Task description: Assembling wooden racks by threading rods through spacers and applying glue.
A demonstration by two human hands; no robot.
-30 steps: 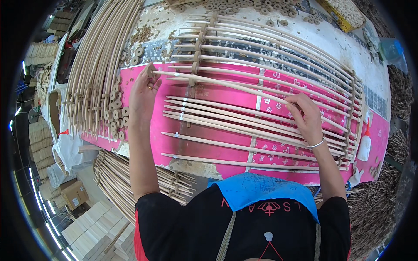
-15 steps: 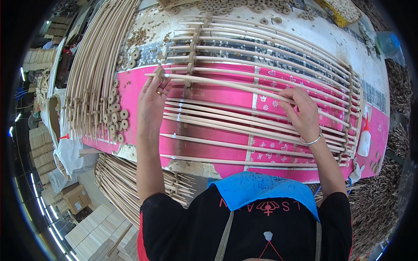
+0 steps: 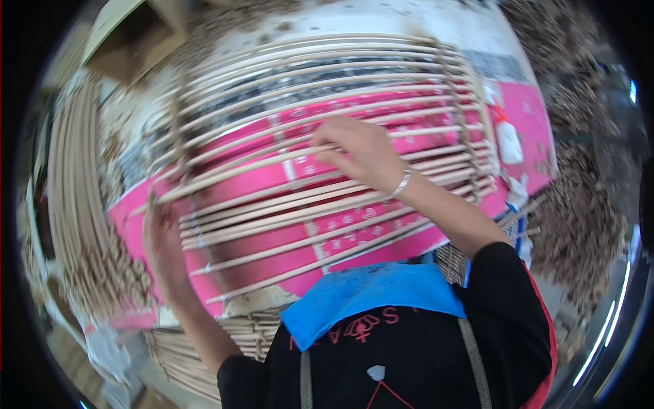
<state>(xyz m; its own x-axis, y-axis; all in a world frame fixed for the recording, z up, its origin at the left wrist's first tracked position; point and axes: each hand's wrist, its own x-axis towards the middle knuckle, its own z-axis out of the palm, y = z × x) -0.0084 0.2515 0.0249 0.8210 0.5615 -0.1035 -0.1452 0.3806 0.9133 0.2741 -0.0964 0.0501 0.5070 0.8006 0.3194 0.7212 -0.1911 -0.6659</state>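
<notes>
clearly, the desk (image 3: 388, 17) is the largest thing, and a pink cover (image 3: 528, 112) lies over its nearer part. across it is spread a wide row of rods (image 3: 286, 202), pale and almost parallel; many of them meet a brown crosspiece (image 3: 460, 112) at the right side. next in size is the black shirt (image 3: 381, 347) of the person, close to the near edge. a long bundle of rods (image 3: 71, 177) lies at the left side. the blue apron (image 3: 375, 300) hangs in front of the shirt, and an open box (image 3: 107, 28) is at the upper left.

one held rod (image 3: 238, 172) runs at a slant above the row, from the right hand (image 3: 361, 151) down to the left hand (image 3: 163, 238). the right hand is nearly closed, with thumb and bent fingers pinching this rod over the middle of the row. the left hand is blurred, with its fingers raised at the left end of the rod; whether it grips or only touches, i cannot tell.

smaller is a white bottle (image 3: 509, 142) with a red tip, just beside the row on the right. small rings (image 3: 133, 276) are gathered next to the bundle. a thin bracelet (image 3: 402, 183) goes around the right wrist.
</notes>
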